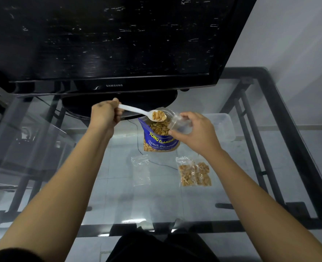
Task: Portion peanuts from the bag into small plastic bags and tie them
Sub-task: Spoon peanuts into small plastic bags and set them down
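A blue peanut bag (160,143) stands open on the glass table, peanuts showing inside. My left hand (104,115) grips the handle of a white plastic spoon (137,111), whose bowl is heaped with peanuts just above the bag's mouth. My right hand (196,132) pinches a small clear plastic bag (179,123), held open beside the spoon's bowl. Nearer to me lie an empty small bag (141,171) and two filled small bags (195,173) side by side.
A black monitor (107,42) on a round stand (118,104) rises right behind the peanut bag. A clear plastic container (223,125) sits at the right. A thin black cable (137,137) runs under the glass table (118,201), which has a black frame.
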